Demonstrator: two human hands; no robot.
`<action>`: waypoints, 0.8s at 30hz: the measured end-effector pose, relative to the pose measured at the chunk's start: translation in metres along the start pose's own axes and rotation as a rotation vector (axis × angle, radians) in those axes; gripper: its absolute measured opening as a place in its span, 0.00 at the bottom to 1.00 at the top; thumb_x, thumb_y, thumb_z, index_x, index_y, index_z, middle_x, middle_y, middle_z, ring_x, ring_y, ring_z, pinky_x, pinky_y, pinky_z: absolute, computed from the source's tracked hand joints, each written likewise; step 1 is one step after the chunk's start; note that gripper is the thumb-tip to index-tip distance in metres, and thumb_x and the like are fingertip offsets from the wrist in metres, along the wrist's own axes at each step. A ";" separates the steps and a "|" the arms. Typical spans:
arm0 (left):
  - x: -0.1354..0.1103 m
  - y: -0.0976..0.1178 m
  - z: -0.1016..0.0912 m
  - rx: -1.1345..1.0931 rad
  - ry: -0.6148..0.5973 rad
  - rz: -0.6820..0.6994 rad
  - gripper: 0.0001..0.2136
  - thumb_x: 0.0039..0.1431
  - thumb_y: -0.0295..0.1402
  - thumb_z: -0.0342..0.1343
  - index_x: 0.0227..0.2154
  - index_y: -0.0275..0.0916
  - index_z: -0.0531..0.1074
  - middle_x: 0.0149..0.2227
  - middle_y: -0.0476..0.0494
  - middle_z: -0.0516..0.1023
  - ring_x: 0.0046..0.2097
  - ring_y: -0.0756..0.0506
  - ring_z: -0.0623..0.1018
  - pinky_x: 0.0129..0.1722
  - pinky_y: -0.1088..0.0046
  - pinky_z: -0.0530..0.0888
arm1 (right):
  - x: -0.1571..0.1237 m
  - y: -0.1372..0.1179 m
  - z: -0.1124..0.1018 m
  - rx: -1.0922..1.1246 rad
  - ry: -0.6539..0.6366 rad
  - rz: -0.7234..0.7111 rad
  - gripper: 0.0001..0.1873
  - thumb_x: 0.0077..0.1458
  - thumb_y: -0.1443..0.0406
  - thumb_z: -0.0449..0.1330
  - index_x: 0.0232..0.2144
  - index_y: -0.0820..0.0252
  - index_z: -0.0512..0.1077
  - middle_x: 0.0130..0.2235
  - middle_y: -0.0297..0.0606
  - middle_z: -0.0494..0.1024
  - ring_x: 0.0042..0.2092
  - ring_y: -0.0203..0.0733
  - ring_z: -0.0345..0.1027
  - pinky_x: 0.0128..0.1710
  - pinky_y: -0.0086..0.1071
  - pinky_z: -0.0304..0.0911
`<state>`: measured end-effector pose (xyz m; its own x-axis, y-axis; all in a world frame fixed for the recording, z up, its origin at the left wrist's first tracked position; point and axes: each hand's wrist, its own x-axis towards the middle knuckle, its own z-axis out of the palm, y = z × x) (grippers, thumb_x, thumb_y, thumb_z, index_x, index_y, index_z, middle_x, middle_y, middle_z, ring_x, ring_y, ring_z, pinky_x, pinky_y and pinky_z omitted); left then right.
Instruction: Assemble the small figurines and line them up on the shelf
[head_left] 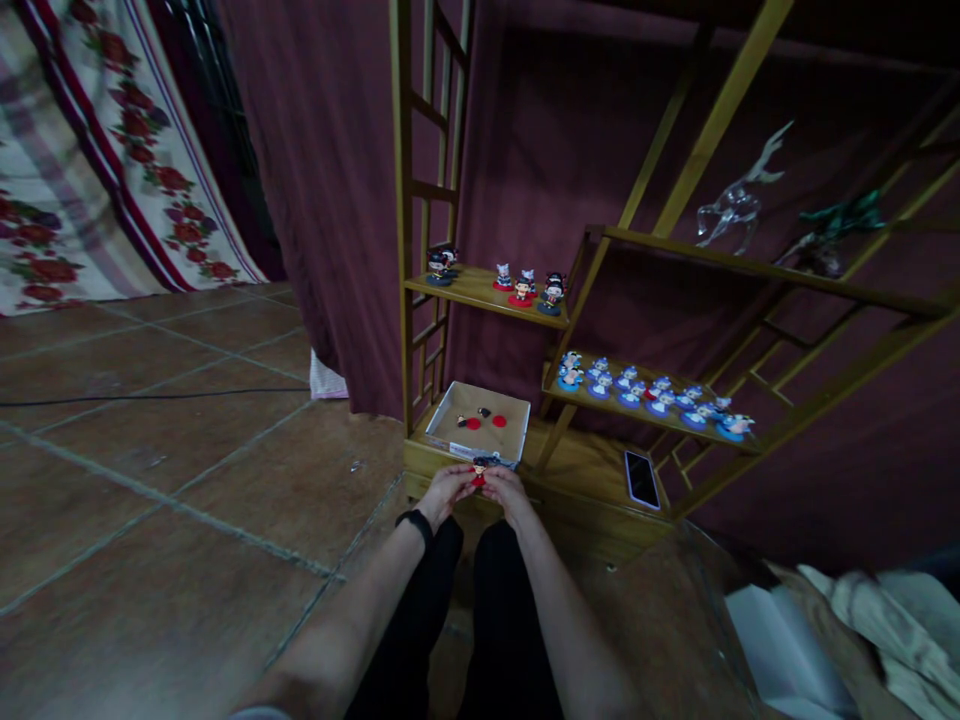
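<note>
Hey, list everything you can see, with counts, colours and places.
Held figurine: 1, red and black, between both hands
Box: 1, whitish, bottom shelf
Discs: 2, red, in box
Small pieces: 2, dark, in box
Upper figurines: about 6, dark, red, grey, left shelf
Lower figurines: about 12, blue, purple, right shelf
Phone: 1, dark, bottom shelf
Statuette: 1, clear, upper right
Ornament: 1, greenish, beside statuette
Shelving: 1, brown, centre
Curtain: at least 1, maroon, behind shelving
Floral cloth: 1, white and red, upper left
Cable: 1, black, floor
Cloth heap: 1, pale, lower right
Wristband: 1, black, left wrist
Legs: 2, black-clad, below hands
Hands: 2, bare, at figurine
</note>
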<state>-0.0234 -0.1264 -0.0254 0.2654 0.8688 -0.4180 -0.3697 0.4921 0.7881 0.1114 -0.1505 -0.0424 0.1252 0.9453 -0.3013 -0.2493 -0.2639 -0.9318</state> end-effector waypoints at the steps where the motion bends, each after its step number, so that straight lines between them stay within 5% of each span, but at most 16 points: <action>1: 0.000 0.000 0.000 0.006 0.006 0.004 0.10 0.40 0.22 0.62 0.29 0.30 0.72 0.26 0.42 0.77 0.25 0.52 0.75 0.27 0.79 0.71 | 0.000 0.000 0.000 -0.002 0.000 0.001 0.15 0.34 0.58 0.64 0.26 0.60 0.71 0.25 0.32 0.74 0.27 0.34 0.67 0.32 0.30 0.63; 13: -0.001 0.000 -0.001 -0.029 -0.028 -0.012 0.10 0.40 0.22 0.63 0.28 0.32 0.71 0.25 0.43 0.76 0.26 0.51 0.75 0.30 0.77 0.72 | -0.007 -0.008 0.000 -0.002 -0.006 -0.021 0.14 0.34 0.59 0.63 0.27 0.59 0.72 0.26 0.32 0.75 0.27 0.33 0.67 0.32 0.30 0.63; 24: 0.004 -0.005 -0.005 -0.027 -0.113 0.054 0.15 0.35 0.19 0.63 0.30 0.34 0.72 0.26 0.45 0.77 0.28 0.51 0.75 0.31 0.78 0.71 | -0.015 -0.015 0.004 0.017 -0.031 -0.104 0.20 0.35 0.62 0.62 0.36 0.55 0.70 0.40 0.34 0.75 0.34 0.35 0.69 0.33 0.29 0.63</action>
<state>-0.0253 -0.1251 -0.0330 0.3430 0.8829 -0.3206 -0.4094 0.4477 0.7950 0.1100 -0.1602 -0.0227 0.1214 0.9730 -0.1964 -0.2529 -0.1610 -0.9540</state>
